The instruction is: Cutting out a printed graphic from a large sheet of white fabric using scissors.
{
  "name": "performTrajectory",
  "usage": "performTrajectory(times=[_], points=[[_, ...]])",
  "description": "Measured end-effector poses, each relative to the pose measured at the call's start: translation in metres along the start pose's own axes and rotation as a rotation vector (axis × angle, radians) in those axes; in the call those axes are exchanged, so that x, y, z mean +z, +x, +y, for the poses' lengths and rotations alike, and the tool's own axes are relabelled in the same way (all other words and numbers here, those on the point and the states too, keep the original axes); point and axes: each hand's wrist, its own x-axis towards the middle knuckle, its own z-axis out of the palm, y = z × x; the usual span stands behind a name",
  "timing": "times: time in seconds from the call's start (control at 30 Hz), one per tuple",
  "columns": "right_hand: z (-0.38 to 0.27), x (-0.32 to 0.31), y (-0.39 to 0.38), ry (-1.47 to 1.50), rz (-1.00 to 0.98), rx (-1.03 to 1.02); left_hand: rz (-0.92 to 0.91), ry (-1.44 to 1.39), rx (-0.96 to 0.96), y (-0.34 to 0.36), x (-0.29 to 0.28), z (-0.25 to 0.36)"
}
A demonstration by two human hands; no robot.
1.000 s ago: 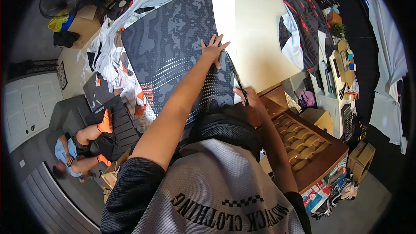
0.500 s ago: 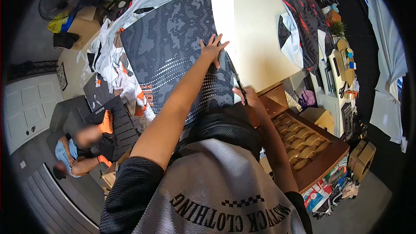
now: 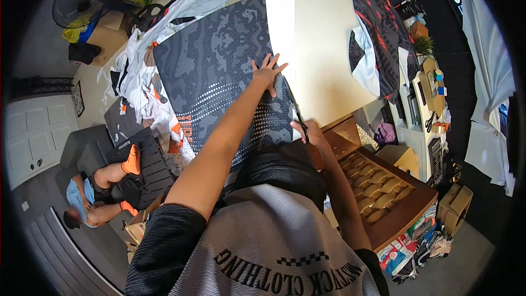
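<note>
A dark grey camouflage-patterned fabric (image 3: 213, 55) with rows of white dots lies flat on the table, with a white strip (image 3: 281, 27) along its right side. My left hand (image 3: 267, 77) presses on the fabric near that edge, fingers spread and holding nothing. Closer to my body, my right hand (image 3: 311, 132) grips a pair of long dark scissors (image 3: 296, 107). Their blades point away from me along the border between the patterned cloth and the white strip, just right of my left hand. Whether the blades are parted is too fine to tell.
The cream tabletop (image 3: 323, 49) extends to the right, with black-and-red printed garment pieces (image 3: 378, 33) on it. White and orange scraps (image 3: 145, 98) heap at the left. A wooden chair (image 3: 378, 186) stands near my right arm. Another person (image 3: 90, 197) sits on a sofa at left.
The view has tilted slightly, so the table's far side sits lower in the picture. Both hands and the scissors keep nearly the same place on the fabric.
</note>
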Motion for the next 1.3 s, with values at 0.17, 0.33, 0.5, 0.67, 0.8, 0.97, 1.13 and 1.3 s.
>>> performTrajectory(times=[0.17,0.33,0.5,0.67,0.8,0.97,1.13,1.3], points=[[-0.004,0.004,-0.001,-0.059,0.010,0.002,0.005,-0.011,0.007,-0.003,0.000,-0.001],[0.000,0.002,0.002,-0.111,0.006,-0.008,0.009,-0.018,0.009,-0.004,-0.002,0.002],[0.003,0.003,0.006,-0.109,-0.007,-0.014,0.013,-0.018,0.001,-0.006,-0.003,0.000],[0.006,0.003,0.006,-0.119,0.003,-0.032,0.012,-0.013,0.009,-0.005,-0.002,0.000],[0.007,0.002,0.006,-0.121,0.006,-0.044,0.016,-0.015,0.012,-0.005,-0.002,0.000],[0.007,0.000,0.005,-0.151,0.020,-0.081,0.021,-0.022,0.018,-0.005,-0.002,0.000],[0.009,-0.001,0.007,-0.166,0.031,-0.101,0.025,-0.031,0.017,-0.004,-0.002,0.000],[0.015,0.000,0.011,-0.229,0.068,-0.165,0.028,-0.035,0.015,-0.004,-0.002,0.000]])
